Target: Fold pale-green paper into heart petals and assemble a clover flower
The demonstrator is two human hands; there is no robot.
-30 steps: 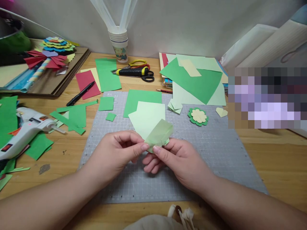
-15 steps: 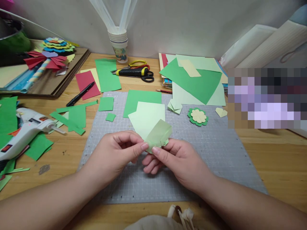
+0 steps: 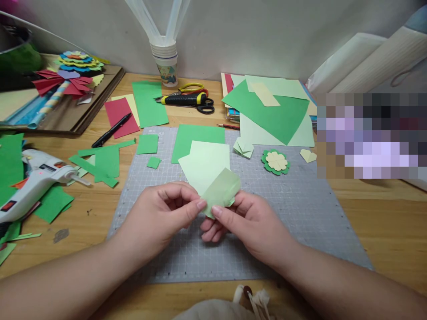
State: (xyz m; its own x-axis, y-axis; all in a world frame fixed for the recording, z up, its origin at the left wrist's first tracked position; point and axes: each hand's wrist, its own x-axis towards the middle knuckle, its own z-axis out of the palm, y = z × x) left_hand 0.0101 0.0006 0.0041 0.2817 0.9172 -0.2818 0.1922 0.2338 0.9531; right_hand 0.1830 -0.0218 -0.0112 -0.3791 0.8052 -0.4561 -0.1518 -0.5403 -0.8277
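A small folded piece of pale green paper [image 3: 222, 190] is held above the grey cutting mat [image 3: 300, 213]. My left hand [image 3: 167, 213] pinches its lower left corner between thumb and fingers. My right hand [image 3: 248, 222] pinches it from the right, thumb on top, the other fingers curled under it. Just behind the paper, two pale green squares [image 3: 207, 162] lie on a darker green sheet [image 3: 193, 138].
A white glue gun [image 3: 33, 182] and green scraps [image 3: 100, 162] lie at the left, with a black pen [image 3: 111, 130]. Scissors [image 3: 190, 98] and stacked paper cups [image 3: 166, 62] stand at the back. Green sheets [image 3: 273, 113], a paper clover [image 3: 275, 162] and a paper heart [image 3: 307, 155] sit at the right.
The folded paper has tilted and shifted slightly between my fingers. Both hands stay in nearly the same place.
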